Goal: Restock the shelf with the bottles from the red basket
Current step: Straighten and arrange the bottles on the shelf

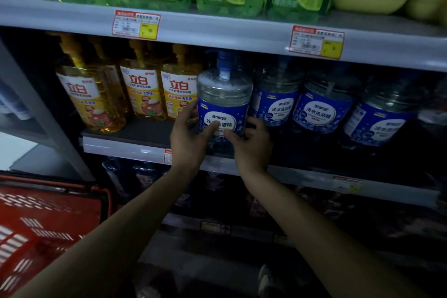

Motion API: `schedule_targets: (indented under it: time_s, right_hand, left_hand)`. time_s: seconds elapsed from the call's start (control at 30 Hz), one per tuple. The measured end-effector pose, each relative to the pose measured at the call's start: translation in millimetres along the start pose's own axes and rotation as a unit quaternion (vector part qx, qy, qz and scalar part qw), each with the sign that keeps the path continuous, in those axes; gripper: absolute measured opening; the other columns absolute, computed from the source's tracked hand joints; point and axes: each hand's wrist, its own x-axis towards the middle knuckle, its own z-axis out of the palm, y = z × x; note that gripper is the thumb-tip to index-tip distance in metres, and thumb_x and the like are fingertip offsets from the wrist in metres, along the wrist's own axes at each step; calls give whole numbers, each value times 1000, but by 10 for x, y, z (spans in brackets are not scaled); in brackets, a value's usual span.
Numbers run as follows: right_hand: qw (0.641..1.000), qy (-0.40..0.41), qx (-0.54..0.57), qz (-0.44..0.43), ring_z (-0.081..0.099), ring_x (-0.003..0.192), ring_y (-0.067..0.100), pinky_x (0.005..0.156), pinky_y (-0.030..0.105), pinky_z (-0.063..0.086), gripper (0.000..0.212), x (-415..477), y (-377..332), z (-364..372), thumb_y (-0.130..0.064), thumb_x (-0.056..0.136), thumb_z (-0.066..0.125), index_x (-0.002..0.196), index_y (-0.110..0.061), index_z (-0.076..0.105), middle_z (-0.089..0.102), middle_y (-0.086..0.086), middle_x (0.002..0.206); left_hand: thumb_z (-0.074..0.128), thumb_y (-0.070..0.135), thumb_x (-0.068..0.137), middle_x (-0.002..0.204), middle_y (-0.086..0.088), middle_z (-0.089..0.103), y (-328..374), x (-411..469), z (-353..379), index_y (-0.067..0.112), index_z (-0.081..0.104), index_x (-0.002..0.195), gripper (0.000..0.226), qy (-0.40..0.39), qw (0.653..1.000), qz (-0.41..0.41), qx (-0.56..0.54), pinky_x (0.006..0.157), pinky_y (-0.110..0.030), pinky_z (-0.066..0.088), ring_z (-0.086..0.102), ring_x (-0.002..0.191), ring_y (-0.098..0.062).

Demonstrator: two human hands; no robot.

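On mid shelf, L hand & R hand fingers grip 冷水洗洁精 bottle by 立白 bottles.

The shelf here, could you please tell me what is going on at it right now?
A person grips a clear bottle with a blue label, left hand and right hand low on its sides, holding it upright at the front of the middle shelf. To its left stand yellow bottles, to its right matching blue-label bottles. The red basket sits at lower left.
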Motion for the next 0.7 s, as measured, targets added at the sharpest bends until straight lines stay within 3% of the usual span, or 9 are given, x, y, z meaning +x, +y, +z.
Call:
schedule_targets:
  time_s: [0.13, 0.23, 0.27, 0.37, 0.47, 0.6, 0.7]
  right_hand:
    - [999, -28, -11, 17, 68, 91, 13, 72, 18, 51, 56, 19, -34, -54, -20, 78, 87, 126, -16, 58, 71, 0, 104]
    - [996, -74, -5, 47, 66, 95, 14, 85, 32, 56, 60, 45, -85, -174, -23, 79, 87, 131, -16, 58, 66, -2, 104]
    - [995, -84, -1, 55, 63, 96, 14, 86, 32, 54, 61, 44, -110, -229, -24, 79, 87, 133, -16, 57, 63, -3, 106]
    - [994, -91, -3, 68, 57, 94, 11, 84, 29, 47, 56, 59, -134, -391, -21, 84, 82, 135, -14, 57, 57, -5, 103]
    - [992, -88, -10, 85, 57, 91, 12, 84, 30, 48, 49, 73, -161, -525, -21, 87, 79, 131, -15, 59, 62, -3, 105]
    - [993, -69, -64, 74, 63, 110, 21, 94, 34, 52, 53, 102, -127, -720, -24, 87, 78, 136, -18, 56, 64, 4, 129]
    - [986, -70, -152, 16, 59, 125, 23, 99, 32, 49, 61, 134, -71, -903, -27, 86, 78, 141, -20, 53, 61, 3, 137]
  left_hand:
    - [82, 23, 87, 125, 8, 67, 64, -44, 22, 27, 55, 139, 59, 14, 1000, -11, 17, 95, -38, 59, 63, 110, -1]
    - [84, 27, 84, 120, 12, 66, 131, -125, 59, 24, 57, 135, 57, 17, 999, -14, 35, 86, -19, 57, 61, 99, 14]
    - [83, 32, 84, 121, 13, 65, 135, -163, 71, 26, 57, 134, 57, 9, 999, -11, 41, 84, -19, 57, 61, 100, 12]
    - [78, 51, 81, 130, 7, 63, 166, -292, 102, 33, 54, 138, 65, -12, 998, -2, 63, 90, -37, 60, 63, 112, -6]
    - [77, 46, 87, 137, 4, 58, 252, -429, 160, 30, 53, 142, 63, -23, 997, 3, 70, 93, -31, 56, 59, 116, -8]
    - [70, 51, 90, 138, 4, 55, 330, -567, 257, 30, 51, 144, 61, -60, 991, 44, 109, 97, -42, 56, 57, 124, -12]
    - [65, 51, 93, 141, 4, 54, 349, -596, 336, 28, 47, 148, 63, -98, 971, 100, 193, 96, -41, 56, 56, 125, -16]
